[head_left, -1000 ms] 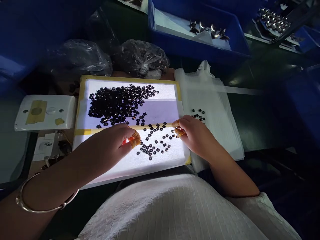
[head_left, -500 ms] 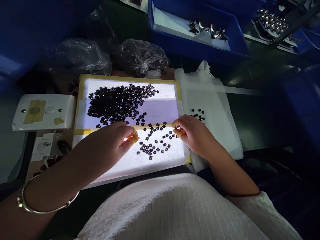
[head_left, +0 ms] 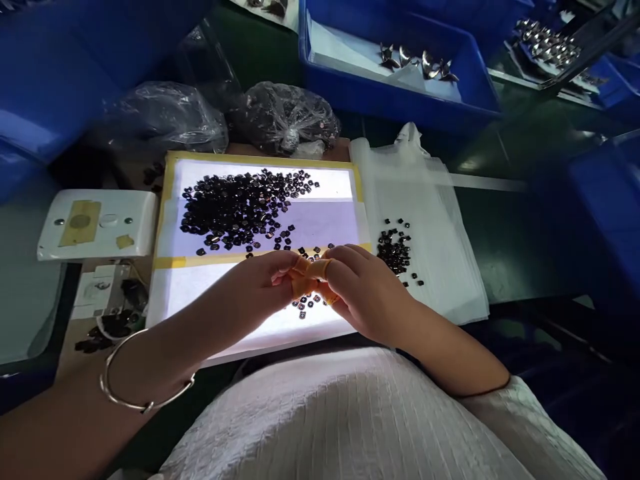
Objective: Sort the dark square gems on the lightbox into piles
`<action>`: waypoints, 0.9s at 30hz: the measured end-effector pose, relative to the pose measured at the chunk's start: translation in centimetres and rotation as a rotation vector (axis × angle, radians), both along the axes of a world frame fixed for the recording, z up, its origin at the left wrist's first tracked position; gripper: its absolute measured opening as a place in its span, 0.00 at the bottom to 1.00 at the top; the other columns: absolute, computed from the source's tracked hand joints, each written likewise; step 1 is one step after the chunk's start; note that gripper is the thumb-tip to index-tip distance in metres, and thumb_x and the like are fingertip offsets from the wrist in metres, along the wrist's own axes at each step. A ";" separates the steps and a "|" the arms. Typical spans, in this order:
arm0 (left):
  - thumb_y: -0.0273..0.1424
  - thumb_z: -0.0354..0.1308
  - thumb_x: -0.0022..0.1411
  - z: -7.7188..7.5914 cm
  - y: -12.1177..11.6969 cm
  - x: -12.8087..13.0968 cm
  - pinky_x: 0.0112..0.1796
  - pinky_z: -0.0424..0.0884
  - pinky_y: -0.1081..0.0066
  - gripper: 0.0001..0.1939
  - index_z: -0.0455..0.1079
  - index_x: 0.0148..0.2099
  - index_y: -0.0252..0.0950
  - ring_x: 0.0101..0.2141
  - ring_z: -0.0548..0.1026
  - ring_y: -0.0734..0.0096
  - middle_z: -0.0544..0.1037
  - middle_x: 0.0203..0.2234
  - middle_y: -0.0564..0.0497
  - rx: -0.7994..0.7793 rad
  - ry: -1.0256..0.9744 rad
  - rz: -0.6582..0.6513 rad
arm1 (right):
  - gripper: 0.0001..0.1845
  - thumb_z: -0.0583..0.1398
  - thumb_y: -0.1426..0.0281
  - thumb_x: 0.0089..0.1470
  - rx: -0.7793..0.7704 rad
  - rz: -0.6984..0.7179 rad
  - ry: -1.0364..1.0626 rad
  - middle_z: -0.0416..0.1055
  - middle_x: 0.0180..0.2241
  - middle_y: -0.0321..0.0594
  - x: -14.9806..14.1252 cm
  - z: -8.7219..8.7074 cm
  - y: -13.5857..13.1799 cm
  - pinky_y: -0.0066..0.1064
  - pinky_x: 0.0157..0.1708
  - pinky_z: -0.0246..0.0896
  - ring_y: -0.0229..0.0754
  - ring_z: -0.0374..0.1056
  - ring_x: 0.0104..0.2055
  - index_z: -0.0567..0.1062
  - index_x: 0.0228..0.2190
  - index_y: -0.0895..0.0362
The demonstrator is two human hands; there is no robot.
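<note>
A lit white light panel [head_left: 325,223] with yellow tape edges lies in front of me. A big heap of small dark square parts [head_left: 240,207] covers its far half. A few loose parts [head_left: 305,303] lie on its near half, mostly hidden under my fingers. My left hand [head_left: 260,283] and my right hand [head_left: 357,290] meet over them, fingertips in orange finger cots pressed together. Whatever they pinch is hidden. A smaller pile of the dark parts [head_left: 395,250] lies on stacked white sheets [head_left: 440,220] just right of my right hand.
Two clear bags of dark parts [head_left: 285,117] sit behind the panel. Blue bins [head_left: 400,87] with metal pieces stand at the back and right. A white switch plate [head_left: 97,223] with tape lies to the left, above a small dish of parts [head_left: 113,327].
Both hands moved inward from the sides of the loose parts and now touch at the fingertips. The pile on the white sheets has grown, and fewer loose parts show on the panel's near half.
</note>
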State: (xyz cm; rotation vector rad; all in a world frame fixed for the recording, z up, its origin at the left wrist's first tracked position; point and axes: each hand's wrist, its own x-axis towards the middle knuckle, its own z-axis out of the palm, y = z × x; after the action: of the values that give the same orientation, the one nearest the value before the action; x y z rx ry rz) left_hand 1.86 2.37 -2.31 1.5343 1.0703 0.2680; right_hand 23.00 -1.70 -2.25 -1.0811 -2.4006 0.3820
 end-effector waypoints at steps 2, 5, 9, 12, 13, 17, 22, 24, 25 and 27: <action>0.49 0.60 0.64 -0.4 0.0 -0.2 0.30 0.71 0.69 0.17 0.75 0.40 0.40 0.31 0.76 0.66 0.80 0.30 0.52 -0.028 -0.008 -0.006 | 0.09 0.56 0.80 0.66 0.011 0.022 0.044 0.75 0.38 0.46 0.0 -0.2 0.0 0.37 0.39 0.67 0.44 0.66 0.38 0.70 0.46 0.59; 0.48 0.59 0.64 -0.3 -0.1 -0.7 0.33 0.73 0.66 0.16 0.75 0.41 0.40 0.34 0.78 0.63 0.81 0.33 0.50 0.021 0.036 -0.023 | 0.07 0.56 0.77 0.67 -0.030 0.027 0.102 0.74 0.37 0.44 0.3 0.0 0.1 0.34 0.38 0.66 0.42 0.66 0.38 0.70 0.45 0.59; 0.47 0.56 0.66 1.0 0.3 -2.5 0.37 0.74 0.63 0.17 0.75 0.45 0.41 0.39 0.80 0.60 0.83 0.38 0.49 0.165 0.233 0.002 | 0.05 0.60 0.78 0.64 -0.195 -0.136 0.072 0.73 0.37 0.42 2.3 0.6 1.0 0.32 0.36 0.64 0.41 0.68 0.37 0.71 0.38 0.56; 0.46 0.54 0.68 1.4 0.8 -4.2 0.29 0.67 0.66 0.16 0.74 0.42 0.40 0.31 0.78 0.62 0.81 0.33 0.50 0.283 0.490 -0.017 | 0.08 0.63 0.78 0.61 -0.318 -0.275 -0.039 0.72 0.33 0.39 4.1 0.5 1.9 0.31 0.33 0.59 0.39 0.66 0.33 0.71 0.32 0.56; 0.44 0.54 0.67 1.2 0.9 -4.7 0.26 0.64 0.67 0.14 0.74 0.41 0.40 0.27 0.76 0.64 0.79 0.29 0.51 0.316 0.550 -0.045 | 0.09 0.63 0.78 0.60 -0.360 -0.297 -0.075 0.72 0.32 0.38 4.5 0.4 2.2 0.31 0.32 0.57 0.38 0.65 0.33 0.70 0.30 0.56; 0.36 0.53 0.68 0.0 0.9 -5.3 0.25 0.58 0.68 0.09 0.69 0.36 0.40 0.23 0.71 0.67 0.73 0.24 0.54 0.487 0.630 -0.125 | 0.08 0.62 0.78 0.61 -0.395 -0.341 -0.138 0.73 0.33 0.38 4.9 -0.2 2.6 0.31 0.32 0.55 0.38 0.65 0.33 0.71 0.30 0.56; 0.31 0.51 0.72 -0.8 0.4 -4.4 0.26 0.58 0.68 0.08 0.63 0.36 0.39 0.25 0.68 0.69 0.71 0.28 0.52 0.712 0.579 -0.163 | 0.09 0.58 0.83 0.59 -0.362 -0.285 -0.132 0.72 0.35 0.40 3.3 -0.5 1.7 0.32 0.33 0.59 0.38 0.65 0.34 0.74 0.34 0.58; 0.31 0.49 0.73 -1.1 0.2 -4.1 0.28 0.62 0.67 0.08 0.65 0.38 0.39 0.28 0.70 0.67 0.73 0.32 0.50 0.735 0.499 -0.217 | 0.09 0.59 0.84 0.59 -0.403 -0.189 -0.135 0.72 0.35 0.40 2.6 -0.2 1.3 0.32 0.33 0.59 0.38 0.64 0.34 0.74 0.33 0.59; 0.31 0.49 0.73 -1.3 0.1 -3.9 0.30 0.64 0.66 0.08 0.66 0.40 0.38 0.29 0.71 0.66 0.74 0.33 0.49 0.736 0.450 -0.245 | 0.09 0.59 0.83 0.59 -0.423 -0.139 -0.132 0.72 0.35 0.41 2.3 -0.1 1.2 0.32 0.34 0.60 0.39 0.65 0.34 0.74 0.34 0.59; 0.32 0.50 0.73 -1.6 0.1 -3.6 0.32 0.68 0.65 0.07 0.67 0.42 0.38 0.33 0.74 0.64 0.76 0.36 0.47 0.739 0.363 -0.282 | 0.09 0.60 0.83 0.60 -0.408 -0.084 -0.126 0.73 0.37 0.42 1.9 0.0 1.2 0.32 0.35 0.61 0.40 0.66 0.37 0.76 0.36 0.59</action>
State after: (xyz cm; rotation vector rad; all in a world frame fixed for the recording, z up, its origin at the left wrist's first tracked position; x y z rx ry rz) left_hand -1.74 2.44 -3.92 2.4454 1.0676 0.2008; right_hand 24.90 -0.47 -2.29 -1.4120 -2.4359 0.8224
